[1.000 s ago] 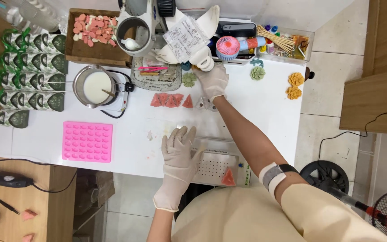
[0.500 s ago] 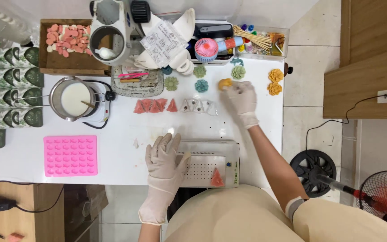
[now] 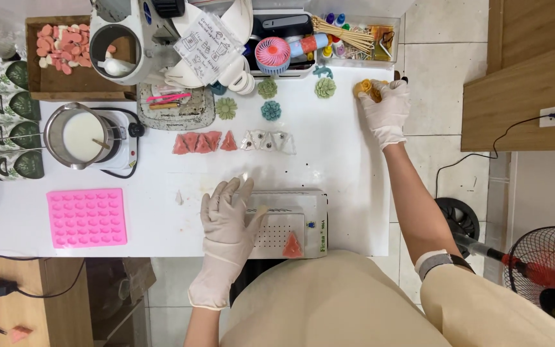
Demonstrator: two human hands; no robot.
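Change since a second ago: the right hand [image 3: 387, 112] has travelled from the middle of the white table [image 3: 335, 167], near the row of pink triangles [image 3: 204, 142], out to the far right edge. It now closes its gloved fingers on a yellow flower piece [image 3: 369, 88] at the table's back corner; work has shifted from the triangles to the flower shapes. The left hand has not moved.

Left to right:
- Wooden tray [image 3: 72, 80], back left: holds a heap of pink and white small pieces.
- Metal pot [image 3: 83, 136] on a small hot plate: filled with white liquid, a stick resting in it.
- Pink silicone mould [image 3: 87, 217], front left: its cavities look unfilled, though I cannot tell for sure.
- Left hand [image 3: 229, 228]: open, flat, fingers spread, resting on the table and the left edge of the white sealing machine [image 3: 290, 222]; it grasps nothing.
- One pink triangle [image 3: 292, 246] lies on the machine.
- Clear box [image 3: 354, 38], back right: wooden sticks and small bottles.
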